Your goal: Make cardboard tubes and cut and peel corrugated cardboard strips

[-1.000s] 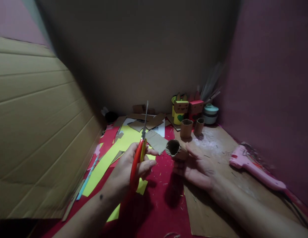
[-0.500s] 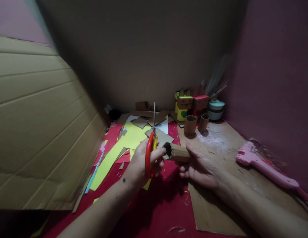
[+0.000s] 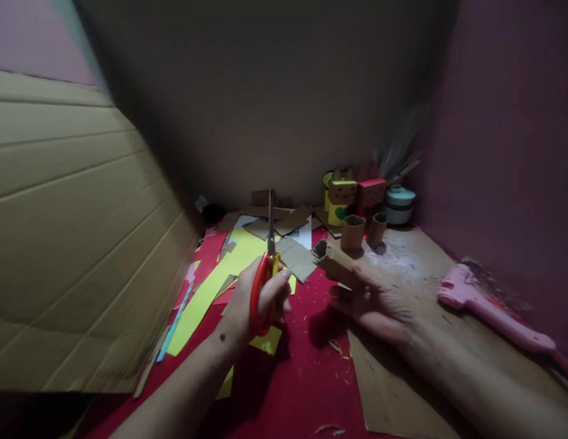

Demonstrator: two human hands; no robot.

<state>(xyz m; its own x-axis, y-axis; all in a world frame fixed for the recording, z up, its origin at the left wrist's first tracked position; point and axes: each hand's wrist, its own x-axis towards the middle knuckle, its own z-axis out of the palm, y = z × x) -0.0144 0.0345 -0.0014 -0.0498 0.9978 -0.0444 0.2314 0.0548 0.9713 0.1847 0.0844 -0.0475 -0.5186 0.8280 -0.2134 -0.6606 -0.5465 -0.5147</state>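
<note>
My left hand is closed around the red and yellow handles of a pair of scissors, whose blades point up and away from me. In my right hand lies a cardboard tube, gripped near its lower end between thumb and fingers. The tube's ragged open end tilts up and left, apart from the scissors. Beyond it, a wide cardboard ring and a narrower cardboard tube stand upright on a cardboard sheet.
A pink glue gun rests at the right. Two cardboard animal figures, one yellow and one red, stand at the back beside a lidded teal pot. Yellow paper and cardboard scraps cover the left. A large cardboard panel rises there.
My left hand and the scissors have moved left, away from the tube. My right hand has tipped the tube's open end upward, and its fingers have loosened somewhat.
</note>
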